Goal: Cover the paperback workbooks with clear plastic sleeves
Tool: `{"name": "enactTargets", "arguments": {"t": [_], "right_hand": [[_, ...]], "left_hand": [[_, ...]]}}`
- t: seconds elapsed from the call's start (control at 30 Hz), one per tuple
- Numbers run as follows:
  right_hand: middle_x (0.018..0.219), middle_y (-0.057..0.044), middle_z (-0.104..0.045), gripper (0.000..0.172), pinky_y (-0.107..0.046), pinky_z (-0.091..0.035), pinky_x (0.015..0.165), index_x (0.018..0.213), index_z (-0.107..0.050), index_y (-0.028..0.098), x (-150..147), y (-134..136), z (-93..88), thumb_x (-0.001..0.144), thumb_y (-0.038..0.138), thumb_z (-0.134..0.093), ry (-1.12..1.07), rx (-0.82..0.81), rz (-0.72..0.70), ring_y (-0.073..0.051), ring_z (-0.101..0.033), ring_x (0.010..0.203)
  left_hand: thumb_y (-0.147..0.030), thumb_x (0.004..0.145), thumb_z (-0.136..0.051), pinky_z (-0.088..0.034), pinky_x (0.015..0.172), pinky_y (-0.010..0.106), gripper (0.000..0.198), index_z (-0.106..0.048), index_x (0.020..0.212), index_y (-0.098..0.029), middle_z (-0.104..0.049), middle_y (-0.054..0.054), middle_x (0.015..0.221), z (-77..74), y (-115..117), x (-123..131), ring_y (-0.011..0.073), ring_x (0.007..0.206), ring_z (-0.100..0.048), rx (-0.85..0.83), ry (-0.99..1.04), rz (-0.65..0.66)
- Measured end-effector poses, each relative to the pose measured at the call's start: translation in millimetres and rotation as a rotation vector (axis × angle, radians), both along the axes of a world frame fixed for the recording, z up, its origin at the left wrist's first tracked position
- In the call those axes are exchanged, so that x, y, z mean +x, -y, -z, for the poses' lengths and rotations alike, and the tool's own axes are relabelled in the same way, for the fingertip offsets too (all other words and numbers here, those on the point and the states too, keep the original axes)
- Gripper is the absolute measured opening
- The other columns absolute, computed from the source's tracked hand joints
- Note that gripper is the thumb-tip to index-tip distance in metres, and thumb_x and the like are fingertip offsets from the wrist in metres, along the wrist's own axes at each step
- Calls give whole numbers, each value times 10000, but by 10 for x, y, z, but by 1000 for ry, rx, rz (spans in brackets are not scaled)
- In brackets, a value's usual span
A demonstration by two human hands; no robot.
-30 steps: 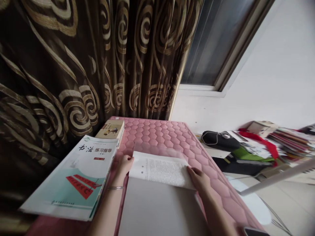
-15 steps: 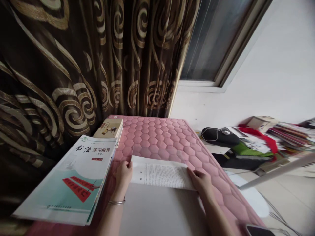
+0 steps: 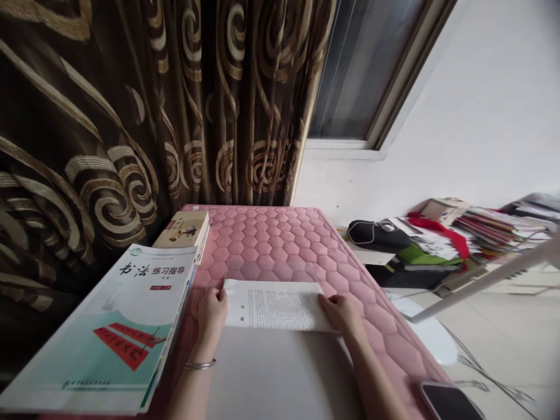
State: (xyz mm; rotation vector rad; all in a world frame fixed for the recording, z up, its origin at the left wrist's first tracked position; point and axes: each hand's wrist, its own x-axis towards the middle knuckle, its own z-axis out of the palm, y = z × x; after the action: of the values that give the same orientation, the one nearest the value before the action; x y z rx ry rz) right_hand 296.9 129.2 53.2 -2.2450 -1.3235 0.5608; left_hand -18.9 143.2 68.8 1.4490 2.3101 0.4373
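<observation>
A white book page (image 3: 280, 304) with small printed text lies across the pink quilted surface (image 3: 262, 233). My left hand (image 3: 213, 309) pinches its left edge, and a silver bracelet circles that wrist. At the right edge, my right hand (image 3: 343, 315) grips the page between thumb and curled fingers. A plain grey sheet or cover (image 3: 280, 373) stretches from the page toward me, between my forearms. Something clear, like a transparent film, shows faintly just beyond the page.
Left of my hands is a stack of workbooks (image 3: 126, 315), with smaller beige books (image 3: 184, 230) behind it. A phone (image 3: 450, 401) rests at the lower right. Curtains (image 3: 175, 116) hang behind. Beyond the right edge are a black pouch (image 3: 378, 234), papers and a lamp stand (image 3: 472, 286).
The view has shifted slightly to the right, so things appear further left and more of the phone shows. Both hands keep their hold on the page.
</observation>
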Motion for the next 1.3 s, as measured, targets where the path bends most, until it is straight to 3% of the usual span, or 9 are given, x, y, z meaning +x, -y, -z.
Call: {"name": "enactTargets", "arguments": {"t": [0.3, 0.53, 0.7, 0.87, 1.1, 1.3], "right_hand": [[478, -25, -537, 368, -274, -372, 518, 545, -594, 199, 90, 47, 96, 752, 479, -472, -172, 35, 5, -197, -563, 562], [584, -83, -646, 351, -291, -398, 574, 570, -558, 218, 35, 53, 127, 736, 498, -428, -78, 88, 14, -240, -627, 649], [638, -122, -675, 410, -303, -422, 596, 612, -576, 208, 14, 46, 169, 771, 532, -384, -68, 86, 7, -262, -650, 678], [674, -138, -685, 425, -309, -425, 594, 639, -588, 199, -4, 62, 156, 769, 546, -381, -78, 126, 24, -273, -647, 701], [513, -60, -566, 426, -285, -363, 508, 527, -578, 193, 48, 115, 12, 657, 576, -445, -249, 104, 19, -230, -569, 594], [468, -47, -501, 420, -290, -343, 516, 467, -493, 220, -26, 58, 23, 688, 570, -417, -140, 117, -7, -195, -503, 541]], "left_hand": [[-339, 920, -450, -275, 597, 293, 310, -701, 932, -157, -738, 126, 886, 10, 39, 7, 222, 784, -652, 67, 32, -28], [-352, 887, -481, -252, 574, 284, 315, -705, 776, -160, -723, 98, 779, 12, 53, -14, 188, 693, -618, 47, 87, -17], [-405, 912, -464, -258, 594, 278, 354, -695, 796, -164, -718, 93, 773, 45, 55, 11, 192, 701, -618, 86, 79, -27], [-313, 895, -470, -255, 589, 285, 291, -697, 807, -155, -725, 111, 797, -17, 62, 4, 195, 705, -612, 76, 74, -26], [-314, 928, -434, -263, 599, 292, 292, -682, 904, -161, -739, 125, 892, 28, 58, 31, 222, 773, -646, 41, 68, -46], [-313, 947, -411, -270, 598, 295, 298, -659, 868, -168, -737, 131, 938, 33, 50, 44, 232, 838, -665, 35, 41, -43]]}}
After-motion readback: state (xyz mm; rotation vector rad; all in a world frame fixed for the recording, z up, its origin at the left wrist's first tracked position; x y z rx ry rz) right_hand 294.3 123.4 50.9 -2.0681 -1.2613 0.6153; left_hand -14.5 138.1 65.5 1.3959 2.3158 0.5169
